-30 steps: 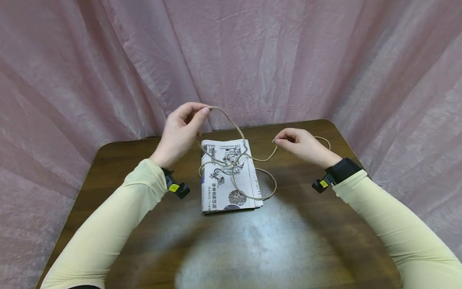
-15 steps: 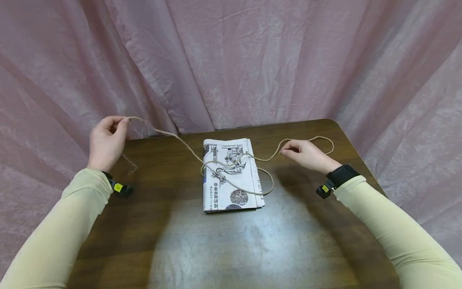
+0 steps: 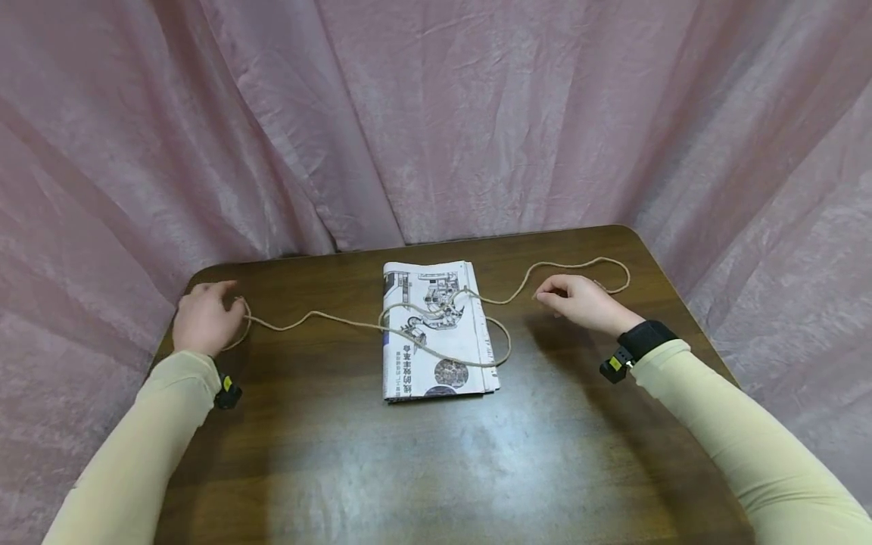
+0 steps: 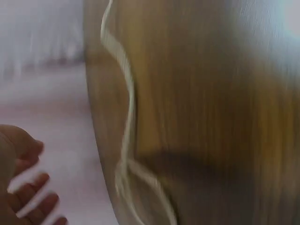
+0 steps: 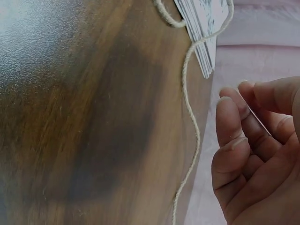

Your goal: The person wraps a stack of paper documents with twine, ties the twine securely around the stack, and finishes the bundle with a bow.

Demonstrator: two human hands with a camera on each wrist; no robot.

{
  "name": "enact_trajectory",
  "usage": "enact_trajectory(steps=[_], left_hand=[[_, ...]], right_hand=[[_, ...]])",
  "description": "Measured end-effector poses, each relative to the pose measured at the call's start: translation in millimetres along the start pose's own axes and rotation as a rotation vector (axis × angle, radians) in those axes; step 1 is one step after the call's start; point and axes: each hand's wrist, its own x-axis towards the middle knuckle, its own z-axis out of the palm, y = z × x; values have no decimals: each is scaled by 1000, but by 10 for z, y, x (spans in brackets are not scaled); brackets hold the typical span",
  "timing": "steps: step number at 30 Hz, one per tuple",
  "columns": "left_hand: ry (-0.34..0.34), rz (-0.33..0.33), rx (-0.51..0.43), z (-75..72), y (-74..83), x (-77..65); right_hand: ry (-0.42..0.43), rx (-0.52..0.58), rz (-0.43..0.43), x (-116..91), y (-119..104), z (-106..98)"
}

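A folded newspaper [image 3: 480, 341] lies in the middle of the table. Jute twine [image 3: 313, 313] crosses over it and loops out past its right side. At the far left my left hand [image 3: 204, 324] is just above one end of the twine, fingers spread and holding nothing. The left wrist view, blurred, has the fingers [image 4: 29, 192] apart from the twine [image 4: 130, 93]. Right of the newspaper, my right hand [image 3: 579, 303] hovers beside the other twine end, loosely curled. In the right wrist view, its fingers [image 5: 228, 119] hold nothing, and the twine [image 5: 184, 89] lies on the table.
The brown wooden table [image 3: 422, 469] has rounded far corners. A pink curtain [image 3: 477, 121] hangs behind it and at both sides. Each wrist wears a black strap with a small camera, such as the right wrist camera [image 3: 616, 365].
My left hand carried one twine end from above the newspaper out to the left, lowered and let go of it. The twine now lies flat. My right hand has moved slightly right and lower.
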Motion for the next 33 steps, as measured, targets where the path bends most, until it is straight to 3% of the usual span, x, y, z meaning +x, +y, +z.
enact_trajectory(steps=[2,4,9,13,17,21,28,33], left_hand=[[22,122,-24,138,243,-13],[10,284,-43,281,550,-41],[-94,671,-55,654,1315,-180],[-176,811,-42,898,1718,-279],[-225,842,-11,1063,1934,-324],[-225,832,6,1135,1989,-341],[-217,786,-10,1128,1988,-331],[-193,698,-57,1051,1957,-272]], right_hand=[[-6,4,0,8,-3,25],[-6,11,-5,25,-8,55],[11,-36,-42,122,-51,169],[37,-124,-73,240,-76,291],[46,-152,-84,346,-109,410],[55,-182,-123,440,-186,534],[72,-296,-165,541,-220,687],[106,-389,-143,549,-136,734]])
